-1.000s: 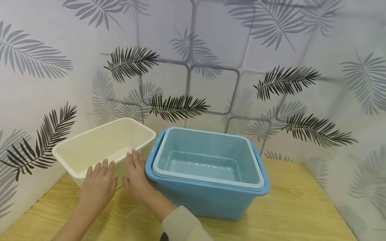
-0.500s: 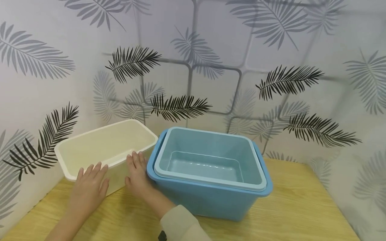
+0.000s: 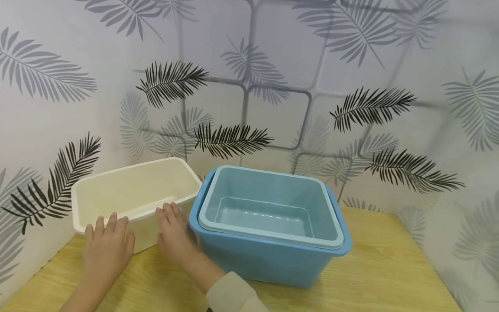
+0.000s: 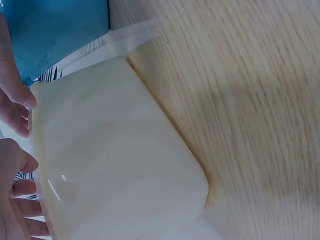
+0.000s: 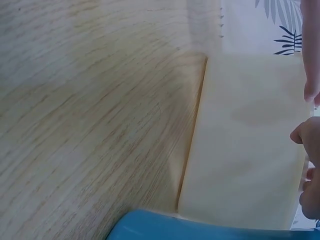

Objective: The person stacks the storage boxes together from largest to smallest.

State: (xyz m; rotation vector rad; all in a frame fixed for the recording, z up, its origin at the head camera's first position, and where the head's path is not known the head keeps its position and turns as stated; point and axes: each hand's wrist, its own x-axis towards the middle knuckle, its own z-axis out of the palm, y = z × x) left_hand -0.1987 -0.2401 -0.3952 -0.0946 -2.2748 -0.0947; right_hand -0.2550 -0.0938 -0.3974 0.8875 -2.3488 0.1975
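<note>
A cream plastic bin (image 3: pixel 146 232) stands at an angle on the left of the table, nothing visible inside it. My left hand (image 3: pixel 105 247) rests on its front rim near the left end, fingers extended over the edge. Farther right, my right hand (image 3: pixel 177 236) lies against the same rim with its fingers straight and close together. The left wrist view shows the bin's smooth outer wall (image 4: pixel 120 150), with the left thumb (image 4: pixel 29 162) on the near side of the rim. Beside the right hand is a blue bin (image 3: pixel 265 262) with a lighter blue bin (image 3: pixel 269 184) nested in it.
The wooden table (image 3: pixel 374 260) runs back to a wall (image 3: pixel 273 117) with a leaf pattern. Another patterned wall (image 3: pixel 39 130) borders the left side. The blue bin's left rim comes close to the cream bin's right end.
The cream bin has turned, so its front rim lies closer to square with the table's back edge. My left hand has moved left and slightly nearer; the blue bins stay put.
</note>
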